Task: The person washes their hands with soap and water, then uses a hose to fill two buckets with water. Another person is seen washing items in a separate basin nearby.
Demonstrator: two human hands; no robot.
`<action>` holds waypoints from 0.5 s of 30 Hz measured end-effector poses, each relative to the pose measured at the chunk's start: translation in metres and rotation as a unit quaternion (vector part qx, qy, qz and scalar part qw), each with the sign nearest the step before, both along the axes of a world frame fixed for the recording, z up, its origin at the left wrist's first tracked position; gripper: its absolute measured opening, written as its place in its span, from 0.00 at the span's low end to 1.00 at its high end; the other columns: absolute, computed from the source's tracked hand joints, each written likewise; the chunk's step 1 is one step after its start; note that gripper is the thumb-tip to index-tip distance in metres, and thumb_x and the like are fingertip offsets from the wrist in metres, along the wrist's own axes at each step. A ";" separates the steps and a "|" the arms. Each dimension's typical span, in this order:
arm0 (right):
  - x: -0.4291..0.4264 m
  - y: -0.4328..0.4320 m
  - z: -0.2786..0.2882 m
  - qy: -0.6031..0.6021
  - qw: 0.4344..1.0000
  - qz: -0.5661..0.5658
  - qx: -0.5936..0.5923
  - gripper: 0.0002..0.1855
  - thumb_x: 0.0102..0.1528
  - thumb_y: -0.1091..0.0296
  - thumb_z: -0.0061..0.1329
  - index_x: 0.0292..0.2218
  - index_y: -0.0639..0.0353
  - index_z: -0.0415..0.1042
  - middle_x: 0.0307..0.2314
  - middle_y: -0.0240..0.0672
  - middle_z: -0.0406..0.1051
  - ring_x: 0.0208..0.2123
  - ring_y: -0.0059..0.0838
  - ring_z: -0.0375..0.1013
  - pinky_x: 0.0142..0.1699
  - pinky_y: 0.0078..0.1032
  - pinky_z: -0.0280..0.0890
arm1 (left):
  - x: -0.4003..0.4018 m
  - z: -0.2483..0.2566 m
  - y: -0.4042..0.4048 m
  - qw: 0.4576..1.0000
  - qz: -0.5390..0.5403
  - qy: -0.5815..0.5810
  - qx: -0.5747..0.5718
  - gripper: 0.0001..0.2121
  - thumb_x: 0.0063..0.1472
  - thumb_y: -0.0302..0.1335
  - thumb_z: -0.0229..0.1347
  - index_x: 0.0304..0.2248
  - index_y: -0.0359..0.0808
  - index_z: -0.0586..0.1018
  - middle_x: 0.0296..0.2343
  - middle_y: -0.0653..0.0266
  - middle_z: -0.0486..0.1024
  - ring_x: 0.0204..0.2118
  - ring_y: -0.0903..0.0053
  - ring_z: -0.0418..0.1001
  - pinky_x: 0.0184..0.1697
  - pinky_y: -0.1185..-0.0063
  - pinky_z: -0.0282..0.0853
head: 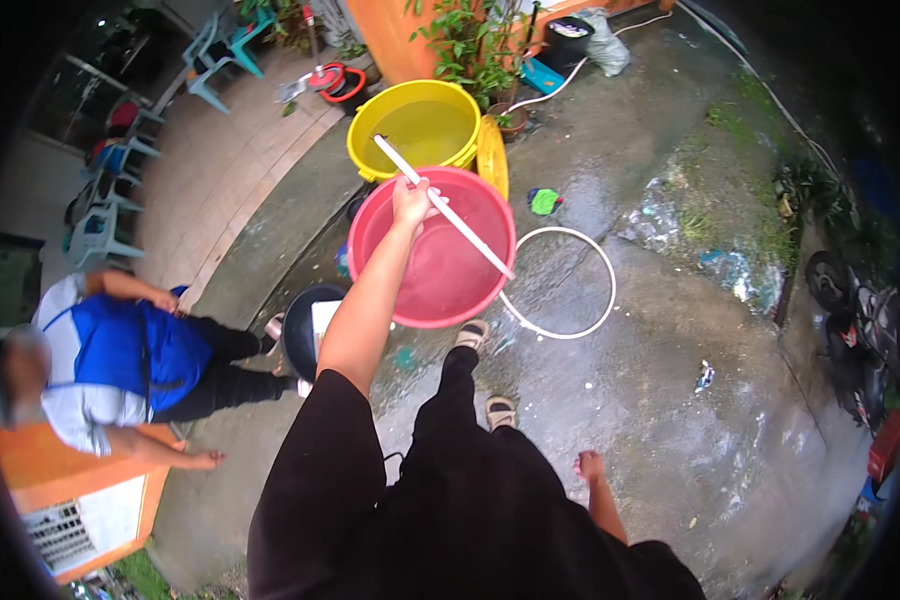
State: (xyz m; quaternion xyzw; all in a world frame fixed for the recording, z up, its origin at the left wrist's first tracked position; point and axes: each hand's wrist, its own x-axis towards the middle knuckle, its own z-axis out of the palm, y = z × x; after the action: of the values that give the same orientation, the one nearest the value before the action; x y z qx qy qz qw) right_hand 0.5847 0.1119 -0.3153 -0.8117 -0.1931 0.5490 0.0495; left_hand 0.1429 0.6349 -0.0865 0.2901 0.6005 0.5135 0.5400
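Note:
My left hand (412, 201) grips a slim white pipe (465, 231) near its middle, over a wide red plastic basin (358, 259). One end of the pipe reaches over a yellow plastic tub (354, 142) holding water; its other end is by the basin's right rim. A white hoop or loop of hose (613, 281) lies on wet concrete beside the basin; whether it joins the pipe I cannot tell. Low on my right side hangs my right hand (590, 465), fingers partly curled, with nothing visible in it.
A person in a blue vest (112, 345) stands at left, near a black basin (294, 330). A yellow lid (495, 154) leans beside the tub. Behind are a potted plant (469, 52) and a red-rimmed bucket (349, 84). Plastic chairs (105, 232) line the left; a motorcycle (851, 337) stands right.

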 end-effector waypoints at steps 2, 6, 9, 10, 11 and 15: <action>-0.005 -0.006 0.016 -0.038 0.998 -0.042 -0.021 0.14 0.45 0.64 0.37 0.18 0.61 0.70 0.13 0.39 0.68 0.18 0.30 0.69 0.25 0.27 0.63 | -0.005 -0.023 0.059 1.000 -0.009 -0.015 -0.019 0.08 0.59 0.27 0.41 0.36 0.33 0.59 0.24 0.56 0.69 0.23 0.66 0.73 0.26 0.71 0.73; -0.024 -0.022 0.070 -0.108 0.957 0.251 0.100 0.14 0.50 0.64 0.33 0.18 0.59 0.63 0.13 0.34 0.63 0.14 0.25 0.64 0.16 0.24 0.60 | -0.038 -0.092 0.184 0.998 0.022 -0.037 -0.048 0.10 0.59 0.26 0.41 0.38 0.28 0.59 0.23 0.52 0.69 0.24 0.62 0.73 0.26 0.69 0.73; -0.049 -0.031 0.116 0.002 0.996 -0.086 -0.034 0.14 0.51 0.65 0.31 0.19 0.58 0.63 0.13 0.33 0.64 0.15 0.24 0.65 0.16 0.24 0.60 | -0.078 -0.162 0.260 0.987 0.107 -0.060 -0.099 0.10 0.57 0.21 0.42 0.37 0.24 0.61 0.26 0.46 0.68 0.23 0.59 0.73 0.21 0.68 0.74; -0.057 -0.033 0.130 -0.019 0.995 -0.034 -0.094 0.13 0.51 0.64 0.31 0.19 0.58 0.63 0.13 0.33 0.63 0.15 0.24 0.65 0.16 0.24 0.60 | -0.091 -0.187 0.279 0.980 0.154 -0.045 -0.121 0.10 0.56 0.21 0.43 0.37 0.23 0.64 0.28 0.45 0.68 0.24 0.59 0.74 0.21 0.69 0.74; -0.066 -0.034 0.141 0.042 0.985 -0.118 -0.115 0.11 0.51 0.64 0.32 0.22 0.58 0.63 0.14 0.33 0.65 0.15 0.25 0.66 0.16 0.24 0.60 | -0.107 -0.212 0.294 0.976 0.167 -0.012 -0.142 0.11 0.55 0.21 0.44 0.37 0.23 0.65 0.30 0.45 0.69 0.25 0.62 0.74 0.21 0.72 0.74; -0.101 -0.037 0.170 0.005 0.931 -0.275 -0.241 0.10 0.51 0.64 0.33 0.26 0.57 0.64 0.17 0.34 0.66 0.16 0.26 0.66 0.17 0.24 0.61 | -0.149 -0.291 0.318 0.941 0.126 0.194 -0.249 0.15 0.55 0.24 0.46 0.42 0.28 0.63 0.28 0.46 0.72 0.23 0.62 0.74 0.24 0.73 0.74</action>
State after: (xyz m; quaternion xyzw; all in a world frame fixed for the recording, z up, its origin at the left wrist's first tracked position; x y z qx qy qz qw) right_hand 0.4837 0.0754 -0.1453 -0.8176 0.1757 0.5484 0.0028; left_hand -0.0061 0.9530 -0.3774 0.1627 0.8337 0.3454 0.3989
